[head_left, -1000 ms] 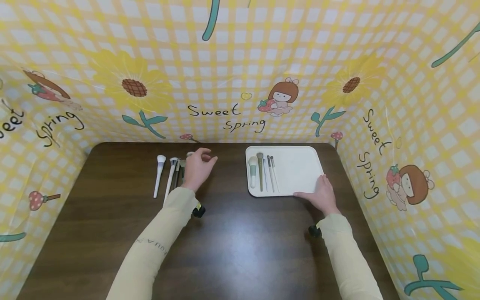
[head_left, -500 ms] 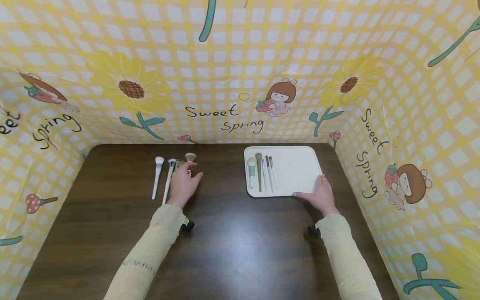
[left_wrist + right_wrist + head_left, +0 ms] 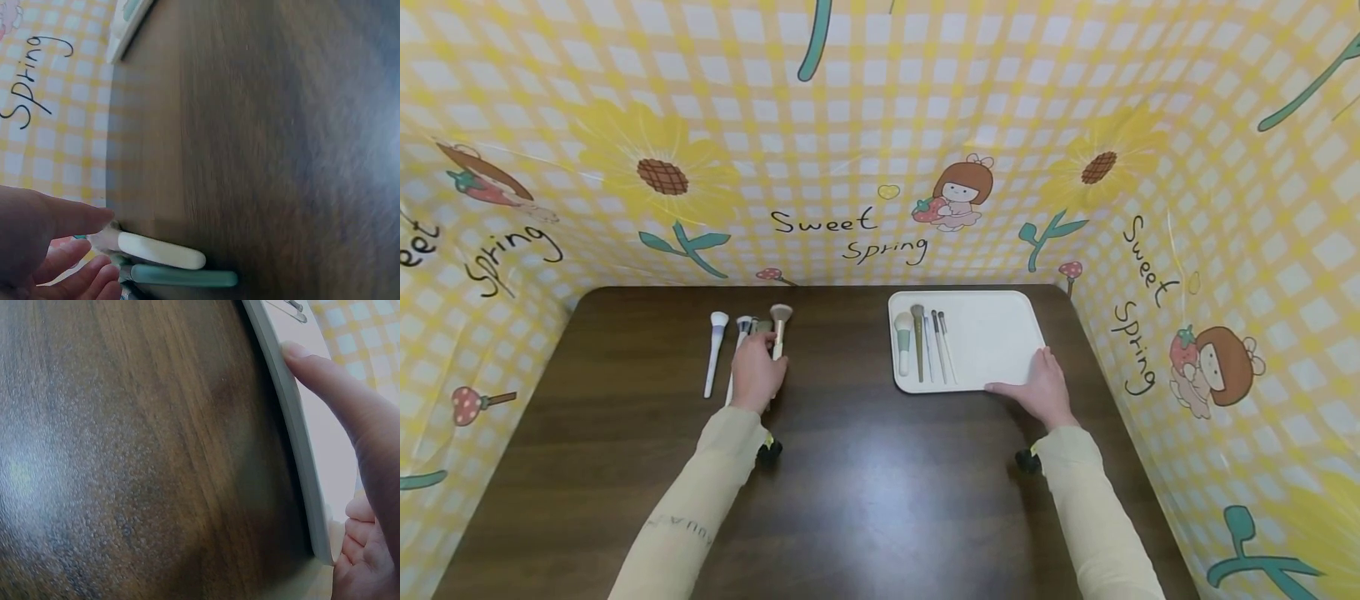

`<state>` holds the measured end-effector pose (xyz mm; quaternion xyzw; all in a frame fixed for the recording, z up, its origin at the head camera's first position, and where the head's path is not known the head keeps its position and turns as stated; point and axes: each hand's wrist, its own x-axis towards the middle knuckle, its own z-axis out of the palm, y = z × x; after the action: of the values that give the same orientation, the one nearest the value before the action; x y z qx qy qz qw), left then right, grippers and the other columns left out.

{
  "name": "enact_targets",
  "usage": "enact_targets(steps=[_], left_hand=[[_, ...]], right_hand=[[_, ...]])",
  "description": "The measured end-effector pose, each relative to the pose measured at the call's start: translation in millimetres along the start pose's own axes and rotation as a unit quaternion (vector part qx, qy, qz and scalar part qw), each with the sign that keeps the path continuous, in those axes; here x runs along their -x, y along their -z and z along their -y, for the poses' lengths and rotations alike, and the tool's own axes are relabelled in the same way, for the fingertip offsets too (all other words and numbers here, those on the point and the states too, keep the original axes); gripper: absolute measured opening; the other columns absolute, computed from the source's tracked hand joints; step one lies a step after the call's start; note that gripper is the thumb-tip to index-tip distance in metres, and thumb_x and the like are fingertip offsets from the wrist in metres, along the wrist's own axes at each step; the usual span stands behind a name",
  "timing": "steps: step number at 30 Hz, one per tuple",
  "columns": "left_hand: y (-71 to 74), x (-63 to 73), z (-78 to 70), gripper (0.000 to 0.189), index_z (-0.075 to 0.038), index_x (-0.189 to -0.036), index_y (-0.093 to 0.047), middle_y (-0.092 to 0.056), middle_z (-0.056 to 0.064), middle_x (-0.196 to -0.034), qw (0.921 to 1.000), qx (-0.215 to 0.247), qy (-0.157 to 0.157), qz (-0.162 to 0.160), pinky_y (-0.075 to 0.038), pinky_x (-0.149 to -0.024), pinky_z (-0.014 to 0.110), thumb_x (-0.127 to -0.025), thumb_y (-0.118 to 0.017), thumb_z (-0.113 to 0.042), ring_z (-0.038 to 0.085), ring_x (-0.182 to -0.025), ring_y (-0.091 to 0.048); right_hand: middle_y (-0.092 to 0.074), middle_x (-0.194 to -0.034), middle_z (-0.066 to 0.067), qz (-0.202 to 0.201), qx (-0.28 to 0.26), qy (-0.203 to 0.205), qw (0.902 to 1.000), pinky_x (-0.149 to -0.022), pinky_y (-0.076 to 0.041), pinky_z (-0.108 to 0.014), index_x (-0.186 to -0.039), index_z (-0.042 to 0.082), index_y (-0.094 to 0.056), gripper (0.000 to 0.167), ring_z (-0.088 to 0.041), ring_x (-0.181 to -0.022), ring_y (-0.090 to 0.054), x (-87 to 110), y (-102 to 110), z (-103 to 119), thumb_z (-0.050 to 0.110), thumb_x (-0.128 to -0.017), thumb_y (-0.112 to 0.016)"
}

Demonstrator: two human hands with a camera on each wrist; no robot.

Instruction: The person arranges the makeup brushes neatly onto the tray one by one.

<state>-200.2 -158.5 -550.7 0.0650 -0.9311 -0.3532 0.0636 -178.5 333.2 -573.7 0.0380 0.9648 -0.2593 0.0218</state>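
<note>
- Brush [image 3: 780, 323], left of tray [image 3: 992, 337], lying long like tray's left edge.
- Nearer to left hand [image 3: 756, 371]: thumb and fingers apart, touching or not hard to tell.
- With right hand [image 3: 1045, 392], holding tray's front right corner.

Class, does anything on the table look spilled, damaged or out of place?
Nothing stands out: the brushes in the tray lie side by side, and no spill or damage shows, though the left hand partly hides other brushes.

tray [image 3: 996, 337]: white | table [image 3: 880, 483]: brown woodgrain | backdrop [image 3: 865, 125]: yellow-white check | sleeves [image 3: 673, 517]: beige
</note>
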Motion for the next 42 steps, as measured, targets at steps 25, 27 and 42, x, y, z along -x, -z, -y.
enact_targets(steps=[25,27,42], left_hand=[[-4.3,-21.2,-13.1,0.009,0.004,-0.092,-0.068,-0.067,0.019,-0.081,0.9941,-0.092,0.012,0.056,-0.056,-0.065,0.052,-0.084,-0.066,0.000,0.041,-0.076,-0.067],[-6.8,-22.4,-14.3,0.006,0.003,-0.089,-0.067,-0.067,0.019,-0.080,0.9936,-0.096,0.015,0.058,-0.056,-0.066,0.052,-0.084,-0.066,0.000,0.043,-0.078,-0.066],[-19.1,-25.5,-19.6,0.015,0.000,-0.075,-0.066,-0.066,0.015,-0.070,0.9948,-0.062,0.037,0.072,-0.055,-0.065,0.049,-0.085,-0.068,-0.012,0.038,-0.072,-0.065]], right_hand=[[-0.013,-0.156,-0.043,0.004,-0.008,-0.005,0.9999,-0.118,-0.017,-0.057,-0.150,-0.021,-0.017,0.136,-0.054,-0.146,-0.015,2.5,3.0,5.7,0.061,-0.069,-0.088],[-0.013,-0.156,-0.043,0.006,-0.011,-0.008,0.9999,-0.118,-0.017,-0.058,-0.150,-0.021,-0.016,0.136,-0.054,-0.146,-0.014,3.0,3.2,6.5,0.061,-0.069,-0.088],[-0.010,-0.158,-0.042,0.012,-0.007,-0.014,0.9998,-0.118,-0.016,-0.058,-0.152,-0.020,-0.014,0.138,-0.053,-0.147,-0.012,2.2,2.2,3.6,0.063,-0.069,-0.087]])
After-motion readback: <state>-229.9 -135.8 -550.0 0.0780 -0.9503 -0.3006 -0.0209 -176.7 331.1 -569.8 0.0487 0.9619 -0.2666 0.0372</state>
